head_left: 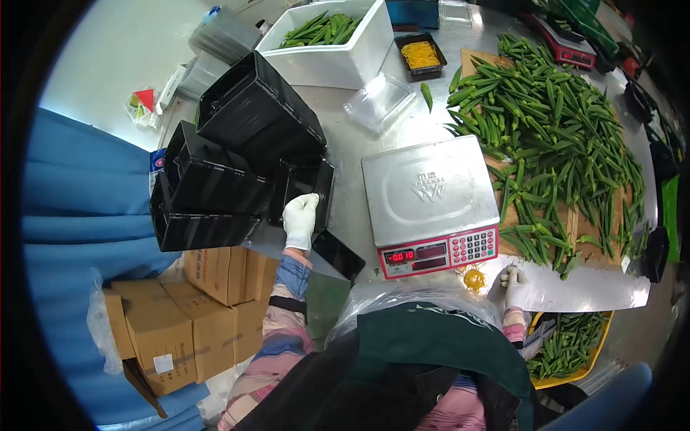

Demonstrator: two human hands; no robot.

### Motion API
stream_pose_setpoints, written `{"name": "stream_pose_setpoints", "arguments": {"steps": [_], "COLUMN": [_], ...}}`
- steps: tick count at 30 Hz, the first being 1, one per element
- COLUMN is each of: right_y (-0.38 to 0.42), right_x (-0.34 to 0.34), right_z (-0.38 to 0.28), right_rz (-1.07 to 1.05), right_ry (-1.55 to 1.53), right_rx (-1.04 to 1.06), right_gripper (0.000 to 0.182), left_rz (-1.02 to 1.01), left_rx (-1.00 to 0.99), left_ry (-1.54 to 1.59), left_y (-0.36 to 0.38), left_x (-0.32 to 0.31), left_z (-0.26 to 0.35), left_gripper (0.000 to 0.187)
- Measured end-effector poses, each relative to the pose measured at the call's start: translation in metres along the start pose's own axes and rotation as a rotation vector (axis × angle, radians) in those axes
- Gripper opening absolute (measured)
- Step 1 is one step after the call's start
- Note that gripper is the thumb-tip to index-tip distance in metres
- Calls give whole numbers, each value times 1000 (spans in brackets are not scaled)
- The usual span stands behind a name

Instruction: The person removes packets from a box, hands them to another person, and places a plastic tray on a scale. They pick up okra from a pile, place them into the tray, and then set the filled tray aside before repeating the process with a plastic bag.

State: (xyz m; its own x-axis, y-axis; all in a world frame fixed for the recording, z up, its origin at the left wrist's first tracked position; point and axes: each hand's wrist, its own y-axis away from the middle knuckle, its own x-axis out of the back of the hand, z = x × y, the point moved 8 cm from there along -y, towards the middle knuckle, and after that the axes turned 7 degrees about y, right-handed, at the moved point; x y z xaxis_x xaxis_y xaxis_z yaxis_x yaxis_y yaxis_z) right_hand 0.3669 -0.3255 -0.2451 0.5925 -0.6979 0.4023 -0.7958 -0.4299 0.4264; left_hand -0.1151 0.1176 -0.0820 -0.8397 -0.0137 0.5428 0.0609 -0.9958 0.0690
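My left hand (pixel 300 221), in a white glove, is closed at the near side of a black plastic tray (pixel 321 188), its fingers pinched on the tray. Tall stacks of black trays (pixel 262 115) stand right beside it. My right hand (pixel 514 286), also gloved, is at the table's near edge with its fingers curled; what they hold, if anything, is hidden. To its left lies a small bunch of yellow rubber bands (pixel 474 279). Between my hands stands a scale (pixel 431 190) with a bare steel plate and a red display reading about -0.010.
A big heap of okra (pixel 553 136) covers the right side. At the back are a white foam box (pixel 374 47) of okra, a black tray of rubber bands (pixel 422 56) and a clear lid (pixel 379 103). A phone (pixel 338 254) lies at the left edge; cardboard boxes (pixel 165 323) stand below.
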Motion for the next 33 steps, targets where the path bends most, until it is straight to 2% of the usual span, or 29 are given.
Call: {"name": "stream_pose_setpoints", "arguments": {"steps": [7,11,15,16,17,18,19,22,23,25,27,28,31,33], "right_y": [6,9,3,-4,8,14,6,5,12,19,19,22,22,7], "right_x": [0,-1,-4,-8,-3,-2,-8,-8,-3,-3,-1,3,32,58], "right_z": [-7,-13,-2,12,-4,-15,6,1,-10,-19,-5,-3,-1,-6], "right_rz": [9,19,28,-24,23,39,22,11,42,26,38,52,137,250], "right_ry": [-18,-19,-85,-166,-90,-117,-156,-19,41,16,-96,-160,-197,-135], "right_rx": [40,10,81,38,81,33,14,22,31,43,24,2,-6,11], "right_gripper": [19,17,19,21,25,26,26,22,23,21,18,18,17,16], "left_rz": [-15,-31,343,526,527,574,511,82,-84,-342,-485,-534,-477,-533], "left_rx": [-11,6,-423,-387,-545,-686,-798,-925,-1005,-1081,-1086,-1009,-996,-943], "left_ry": [217,146,-121,-99,-72,-91,-146,-83,-110,-366,-382,-426,-276,-224], "left_y": [-10,-19,14,35,59,71,89,119,131,144,153,157,178,183], "left_x": [0,3,24,33,31,27,15,-43,-66,-113,-130,-132,-121,-125], "left_z": [-19,-31,32,59,99,119,152,196,205,191,186,190,223,226], "left_gripper": [16,16,24,26,20,11,11,15,17,21,23,31,42,47]}}
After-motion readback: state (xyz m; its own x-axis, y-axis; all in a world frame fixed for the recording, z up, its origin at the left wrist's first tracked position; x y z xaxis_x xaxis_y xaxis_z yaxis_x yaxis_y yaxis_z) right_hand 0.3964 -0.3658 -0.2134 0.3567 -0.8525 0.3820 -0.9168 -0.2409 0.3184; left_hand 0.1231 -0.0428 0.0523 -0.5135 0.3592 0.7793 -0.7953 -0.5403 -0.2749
